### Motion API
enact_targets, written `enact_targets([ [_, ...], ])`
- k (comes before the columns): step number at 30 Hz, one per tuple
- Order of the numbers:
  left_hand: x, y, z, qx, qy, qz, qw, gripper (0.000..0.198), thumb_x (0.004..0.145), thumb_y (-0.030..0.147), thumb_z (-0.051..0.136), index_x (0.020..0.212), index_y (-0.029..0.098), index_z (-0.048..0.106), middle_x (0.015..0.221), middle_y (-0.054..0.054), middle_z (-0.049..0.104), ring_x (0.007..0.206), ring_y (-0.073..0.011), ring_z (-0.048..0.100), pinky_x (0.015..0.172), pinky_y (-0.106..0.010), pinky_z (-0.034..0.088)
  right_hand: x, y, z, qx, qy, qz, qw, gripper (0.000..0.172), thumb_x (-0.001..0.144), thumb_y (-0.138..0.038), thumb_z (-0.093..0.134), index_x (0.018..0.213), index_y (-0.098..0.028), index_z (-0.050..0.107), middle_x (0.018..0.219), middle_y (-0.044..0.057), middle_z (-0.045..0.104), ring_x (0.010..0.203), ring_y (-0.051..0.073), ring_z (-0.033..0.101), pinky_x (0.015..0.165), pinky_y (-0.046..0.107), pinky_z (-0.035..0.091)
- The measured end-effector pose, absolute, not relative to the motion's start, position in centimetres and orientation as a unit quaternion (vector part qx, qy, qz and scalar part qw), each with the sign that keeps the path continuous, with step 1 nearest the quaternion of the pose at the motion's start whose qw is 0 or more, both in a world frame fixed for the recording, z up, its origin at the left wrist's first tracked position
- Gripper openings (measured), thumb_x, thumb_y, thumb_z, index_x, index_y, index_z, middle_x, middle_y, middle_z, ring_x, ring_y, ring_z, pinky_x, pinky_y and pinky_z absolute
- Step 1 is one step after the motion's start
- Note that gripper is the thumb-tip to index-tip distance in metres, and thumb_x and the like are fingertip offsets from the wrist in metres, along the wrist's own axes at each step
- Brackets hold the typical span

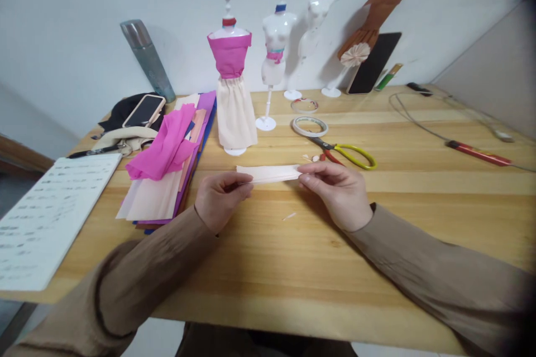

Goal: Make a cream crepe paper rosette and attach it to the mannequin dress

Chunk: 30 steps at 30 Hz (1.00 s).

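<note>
A pale cream strip of crepe paper (pixel 272 173) is stretched level between my two hands above the wooden table. My left hand (pixel 221 195) pinches its left end, thumb against fingers. The right end is gripped by my right hand (pixel 335 189) in the same way. Just beyond the strip stands a small dress form (pixel 229 56) in a pink top and cream gathered skirt. Scissors (pixel 354 155) with yellow and red handles lie past my right hand, their blade touching a roll of white tape (pixel 310 126). A small paper scrap (pixel 288 216) lies below the strip.
Left: stacked crepe paper (pixel 167 150), a phone (pixel 144 111), a written notebook (pixel 54 217) and a bottle (pixel 148 61). Behind: more dress forms (pixel 274 39), one in a brown dress (pixel 372 17), beside a leaning black tablet (pixel 377 64). Right: a red-handled tool with a cord (pixel 477 153).
</note>
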<state>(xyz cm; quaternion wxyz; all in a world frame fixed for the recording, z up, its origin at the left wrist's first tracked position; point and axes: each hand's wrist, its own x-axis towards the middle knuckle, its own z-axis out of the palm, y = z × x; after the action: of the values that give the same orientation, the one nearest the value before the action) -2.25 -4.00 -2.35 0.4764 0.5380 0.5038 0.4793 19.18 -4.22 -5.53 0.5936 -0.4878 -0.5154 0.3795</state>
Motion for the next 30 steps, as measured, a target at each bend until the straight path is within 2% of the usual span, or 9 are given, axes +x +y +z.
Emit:
enact_targets([
  [6, -2.49, -3.49, -2.50, 0.530, 0.500, 0.481, 0.489, 0.006, 0.062, 0.019, 0.075, 0.066, 0.015, 0.072, 0.050, 0.001, 0.062, 0.046, -0.0100, 0.056, 0.048, -0.022, 0.049, 19.23, -4.30, -5.27, -0.468, -0.547, 0.360, 0.593, 0.009, 0.066, -0.022, 0.076, 0.074, -0.023, 0.072, 0.067, 0.000, 0.069, 0.058, 0.013, 0.061, 0.057, 0.027, 0.052],
  [11, -2.49, -3.38, -2.31, 0.488, 0.506, 0.477, 0.528, 0.016, 0.060, 0.025, 0.077, 0.066, 0.013, 0.068, 0.052, 0.000, 0.065, 0.046, -0.0111, 0.059, 0.046, -0.022, 0.049, 19.30, -4.39, -5.14, -0.452, -0.585, 0.338, 0.582, 0.003, 0.072, -0.024, 0.073, 0.075, -0.023, 0.071, 0.065, 0.000, 0.067, 0.059, 0.013, 0.061, 0.056, 0.027, 0.051],
  [17, -2.29, -3.52, -2.17, 0.447, 0.506, 0.490, 0.550, 0.025, 0.054, 0.028, 0.082, 0.066, 0.013, 0.066, 0.056, -0.003, 0.069, 0.051, -0.0133, 0.065, 0.050, -0.022, 0.052, 19.31, -4.29, -5.45, -0.455, -0.586, 0.332, 0.583, 0.006, 0.073, -0.022, 0.071, 0.078, -0.023, 0.073, 0.069, 0.001, 0.069, 0.060, 0.013, 0.061, 0.057, 0.026, 0.052],
  [30, -2.23, -3.72, -2.24, 0.460, 0.482, 0.539, 0.515, 0.013, 0.052, 0.016, 0.079, 0.061, 0.015, 0.069, 0.054, 0.000, 0.068, 0.050, -0.0096, 0.061, 0.050, -0.020, 0.050, 19.28, -4.45, -5.59, -0.470, -0.585, 0.323, 0.577, 0.011, 0.073, -0.019, 0.070, 0.083, -0.022, 0.074, 0.081, 0.003, 0.074, 0.068, 0.014, 0.067, 0.064, 0.028, 0.056],
])
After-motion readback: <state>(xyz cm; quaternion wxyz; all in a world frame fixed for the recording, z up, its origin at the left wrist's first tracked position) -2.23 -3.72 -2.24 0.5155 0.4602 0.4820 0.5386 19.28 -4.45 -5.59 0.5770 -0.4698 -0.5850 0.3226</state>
